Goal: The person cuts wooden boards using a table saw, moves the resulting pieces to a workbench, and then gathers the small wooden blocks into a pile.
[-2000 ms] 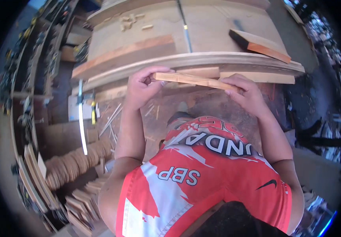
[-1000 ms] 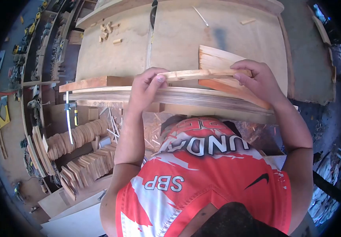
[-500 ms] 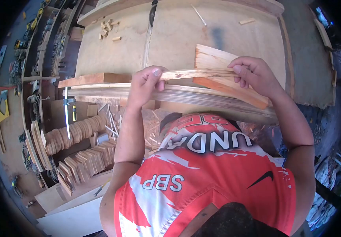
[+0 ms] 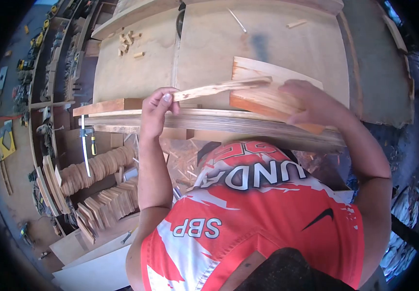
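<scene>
My left hand (image 4: 159, 109) pinches one end of a thin wooden strip (image 4: 209, 90) between thumb and fingers. The strip points right, and its far end overlaps a wider wooden board (image 4: 249, 72) in this view. Over the right part of that board is my right hand (image 4: 316, 104), a little blurred, its thumb and fingers apart and off the strip. The board lies at a slant on the workbench (image 4: 209, 39), its near edge orange-brown. Below the strip runs a stack of long thin boards (image 4: 229, 121) along the bench's front edge.
Small wood offcuts (image 4: 128, 40) and a thin white stick (image 4: 237, 20) lie on the bench. A clamp (image 4: 85, 132) hangs at the front left edge. Cut wooden pieces (image 4: 105, 203) stand in rows at lower left, near shelves of tools (image 4: 49, 97).
My right hand has let go of the strip's right end and moved slightly right and down over the board. My left hand has shifted left with the strip, which now tilts up to the right.
</scene>
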### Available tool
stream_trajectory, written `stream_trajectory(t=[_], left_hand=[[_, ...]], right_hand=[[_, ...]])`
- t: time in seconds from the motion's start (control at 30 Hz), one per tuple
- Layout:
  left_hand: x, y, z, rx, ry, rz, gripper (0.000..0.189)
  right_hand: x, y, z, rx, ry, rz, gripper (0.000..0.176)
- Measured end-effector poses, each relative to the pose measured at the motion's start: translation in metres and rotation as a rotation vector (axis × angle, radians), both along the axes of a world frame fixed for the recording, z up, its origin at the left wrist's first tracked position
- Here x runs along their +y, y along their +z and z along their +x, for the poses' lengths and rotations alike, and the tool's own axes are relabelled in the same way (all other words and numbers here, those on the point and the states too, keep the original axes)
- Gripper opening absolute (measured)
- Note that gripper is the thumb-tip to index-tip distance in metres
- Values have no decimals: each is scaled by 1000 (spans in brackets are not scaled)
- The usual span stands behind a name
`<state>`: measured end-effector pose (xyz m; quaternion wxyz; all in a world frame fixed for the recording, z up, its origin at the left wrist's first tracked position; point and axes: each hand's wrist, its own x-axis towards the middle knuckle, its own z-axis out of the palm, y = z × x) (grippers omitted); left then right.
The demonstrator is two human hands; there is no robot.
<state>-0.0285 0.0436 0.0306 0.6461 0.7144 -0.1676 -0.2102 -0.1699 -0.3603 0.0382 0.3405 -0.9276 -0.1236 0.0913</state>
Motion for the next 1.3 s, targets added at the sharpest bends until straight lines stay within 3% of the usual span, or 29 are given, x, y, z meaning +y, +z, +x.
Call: stream_trajectory(t=[0.03,0.17,0.23,0.4,0.47,0.6,0.67,0.7,0.77,0.9,1.03,1.13,1.23,1.3], left_hand=[[3,1,2,-13,33,0,30],[21,1,18,-55,162,3,29],[26,0,23,-62,190,56,29],[26,-1,30,-60,146,189,23],[38,-11,36,-47,99,168,21],[23,-13,39,-53,37,274,18],[4,-27,45,-136,-197,410,15],[-8,-31,44,-130,-197,412,15],[-42,-31,44,-124,-456,588,15],[-63,-49,57,-204,-703,847,14],[-73,-59,59,-314,-791,829,17],[-84,-61,57,-244,-758,702,16],[-88,-64,56,-153,-864,838,19],[-86,-69,58,-113,-848,701,16]], right_hand=[[4,-2,-6,43,-5,-100,71],[4,-8,-6,6,-61,-148,75],[-8,4,2,158,-123,18,63],[-62,2,37,174,-265,276,38],[-92,0,62,-19,-318,39,32],[-92,9,88,0,-343,-70,35],[-78,9,84,-131,-291,-274,42],[-74,7,85,-125,-289,-272,42],[-76,6,86,-120,-318,-299,50],[-75,5,82,-107,-362,-346,50],[-86,1,97,-61,-363,-238,53],[-102,-7,120,-24,-307,-205,52],[-110,-20,144,65,-210,-129,50],[-109,-29,156,118,-161,-88,49]])
